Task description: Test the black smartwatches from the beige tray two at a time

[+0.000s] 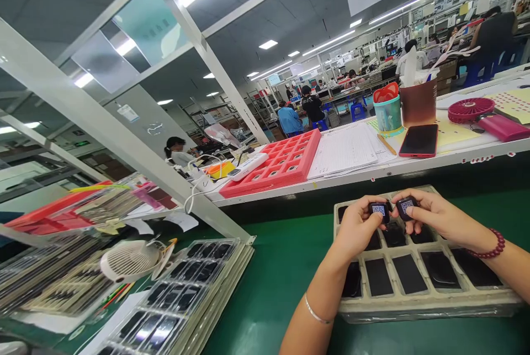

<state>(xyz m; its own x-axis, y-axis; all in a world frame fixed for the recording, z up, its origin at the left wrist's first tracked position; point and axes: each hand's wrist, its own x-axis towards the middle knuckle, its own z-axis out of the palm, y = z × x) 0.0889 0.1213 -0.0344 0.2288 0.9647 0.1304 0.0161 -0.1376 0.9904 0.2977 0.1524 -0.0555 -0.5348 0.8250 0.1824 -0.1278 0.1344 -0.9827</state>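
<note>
Currently, a small black device [379,210] is pinched between the thumb and fingers of the left hand [358,226], and a 2nd black device [406,207] is gripped in the same way by the right hand [434,215]. The 2 devices are held just beside each other, with their lit screens turned toward the camera; a blocky, code-like pattern is shown on each. Both are held above the back part of a beige tray [397,304], by whose compartments dark flat pieces are carried, some of them hidden under the hands. The tray is set on the green surface [285,250]. A dark red beaded bracelet [496,244] is worn on the right wrist, and a silver bangle [314,313] on the left forearm. Farther left, a stack of trays [232,283] is seen, its top layer filled with glossy dark pieces, and a white fan [128,261] is placed next to it. On the shelf [351,178] behind, a red tray [312,150], written sheets [343,150], a phone [419,141], a teal cup [387,115] and a pink fan [472,109] are laid out. In the background, seated people can be made out.
</note>
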